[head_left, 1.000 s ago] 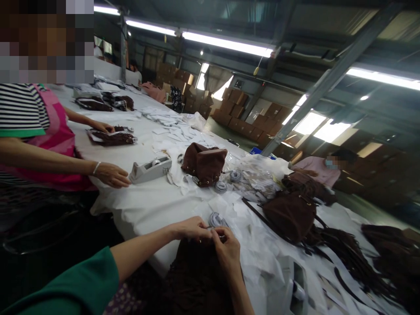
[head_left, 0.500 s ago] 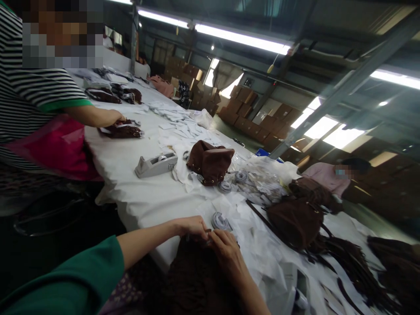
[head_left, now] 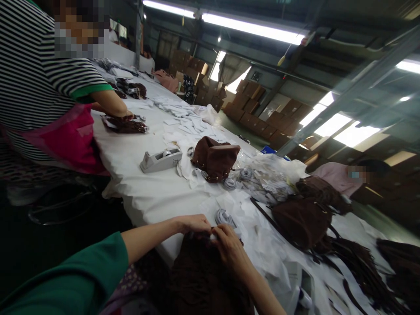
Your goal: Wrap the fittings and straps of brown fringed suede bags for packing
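Note:
A dark brown gathered bag point(head_left: 206, 280) stands at the near table edge in front of me. My left hand point(head_left: 196, 224) is closed at its top edge, knuckles up. My right hand point(head_left: 228, 243) meets it there, fingers bent and pinching at the same edge. A small white bit shows between the two hands; what it is I cannot make out. Just behind my fingers lies a grey-white coiled roll point(head_left: 225, 216). Farther back, a brown bag point(head_left: 215, 159) with metal eyelets sits beside a grey tape dispenser point(head_left: 161, 159).
The white-covered table point(head_left: 141, 192) holds scattered white papers point(head_left: 183, 116) and clear plastic point(head_left: 265, 179). More brown bags point(head_left: 302, 221) with straps lie on the right. A co-worker in a striped shirt point(head_left: 29, 74) handles a brown piece point(head_left: 126, 125) at the left. Cartons point(head_left: 252, 116) are stacked behind.
My view has shifted slightly, so the scene sits a little farther right. My hands remain together at the bag's top, fingers slightly moved. The co-worker leans closer over the brown piece.

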